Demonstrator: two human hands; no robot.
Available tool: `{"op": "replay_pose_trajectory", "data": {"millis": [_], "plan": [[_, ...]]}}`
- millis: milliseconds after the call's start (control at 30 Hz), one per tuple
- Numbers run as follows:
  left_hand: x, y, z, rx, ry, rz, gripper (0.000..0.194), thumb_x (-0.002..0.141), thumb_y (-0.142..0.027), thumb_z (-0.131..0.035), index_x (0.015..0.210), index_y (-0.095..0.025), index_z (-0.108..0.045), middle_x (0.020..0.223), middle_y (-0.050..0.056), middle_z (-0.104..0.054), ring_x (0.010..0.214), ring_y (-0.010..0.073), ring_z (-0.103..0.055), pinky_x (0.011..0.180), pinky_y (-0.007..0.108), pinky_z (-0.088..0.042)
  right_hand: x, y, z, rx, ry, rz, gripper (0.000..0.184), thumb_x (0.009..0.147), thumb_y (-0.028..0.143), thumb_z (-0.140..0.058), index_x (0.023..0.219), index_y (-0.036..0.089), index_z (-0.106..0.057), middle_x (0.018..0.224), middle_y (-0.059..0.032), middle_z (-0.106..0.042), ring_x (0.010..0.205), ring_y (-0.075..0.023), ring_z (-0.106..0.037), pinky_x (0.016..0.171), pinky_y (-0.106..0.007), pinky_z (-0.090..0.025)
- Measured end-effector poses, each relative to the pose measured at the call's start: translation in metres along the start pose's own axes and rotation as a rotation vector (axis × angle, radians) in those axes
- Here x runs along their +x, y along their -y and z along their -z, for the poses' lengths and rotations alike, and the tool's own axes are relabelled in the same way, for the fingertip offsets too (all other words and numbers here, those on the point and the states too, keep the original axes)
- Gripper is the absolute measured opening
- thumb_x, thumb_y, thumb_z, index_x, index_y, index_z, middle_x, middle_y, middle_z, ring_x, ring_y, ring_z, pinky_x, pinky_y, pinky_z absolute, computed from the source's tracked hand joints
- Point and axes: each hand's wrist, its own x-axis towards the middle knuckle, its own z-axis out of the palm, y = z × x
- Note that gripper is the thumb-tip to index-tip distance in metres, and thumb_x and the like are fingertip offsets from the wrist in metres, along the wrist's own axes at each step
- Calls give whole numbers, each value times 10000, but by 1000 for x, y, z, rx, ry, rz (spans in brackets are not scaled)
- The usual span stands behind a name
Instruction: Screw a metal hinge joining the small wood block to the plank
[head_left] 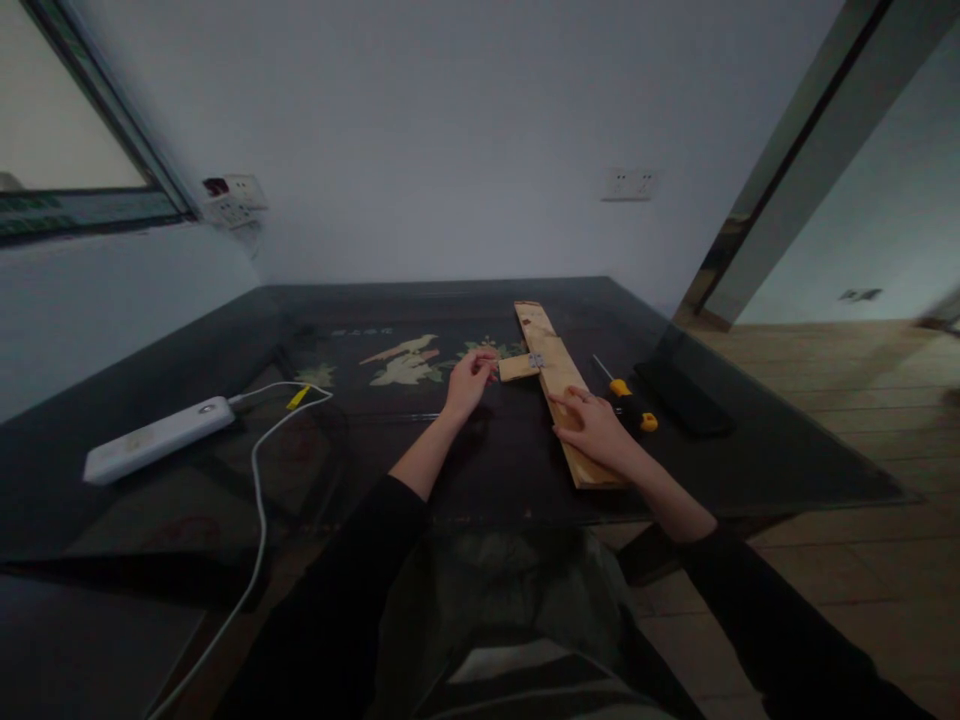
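the long board (564, 362) lies lengthwise on the dark table (491, 480), its near end close to the front edge. on this near half, the right hand (594, 428) rests flat, fingers laid over the wood and not closed around it. just right of that hand lies the yellow-and-black screwdriver (619, 388); the black case (684, 400) is beyond it, farther right. caution: a sideways swing of the right arm could knock the screwdriver. farther in, the left hand (471, 381) has its fingertips drawn together beside the small block (516, 370); whether they grasp anything cannot be told from here. the metal hinge (535, 361) sits where block and board meet. caution: uneven pressure on the board could shift this joint; a loose pinch could drop any small part.
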Motion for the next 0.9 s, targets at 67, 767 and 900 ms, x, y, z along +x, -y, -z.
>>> {"op": "replay_pose_trajectory", "data": {"millis": [67, 767, 900], "plan": [[0, 1, 1, 39, -5, -28, 198, 844, -45, -501, 890, -178, -640, 782, -3, -659, 642, 117, -616, 678, 245, -501, -1, 9, -2, 17, -10, 5, 551, 833, 301, -656, 1381, 244, -641, 1441, -167, -567, 1408, -306, -474, 1133, -475, -353], [-1, 26, 4, 738, 170, -340, 366, 905, -159, -554, 1246, -194, -682, 1331, 115, -679, 1280, 259, -581, 1154, 445, -400, -13, 88, -1, -16, 76, -28, 485, 892, 331, -616, 1373, 279, -655, 1519, -170, -471, 1407, -344, -429, 1095, -468, -378], [-4, 23, 4, 851, 196, -317, 444, 897, -163, -555, 1334, -139, -625, 1385, 135, -647, 1315, 250, -562, 1166, 398, -394, -17, 91, -2, -28, 74, -34, 476, 901, 345, -610, 1369, 276, -656, 1526, -148, -471, 1410, -329, -425, 1107, -452, -367]]}}
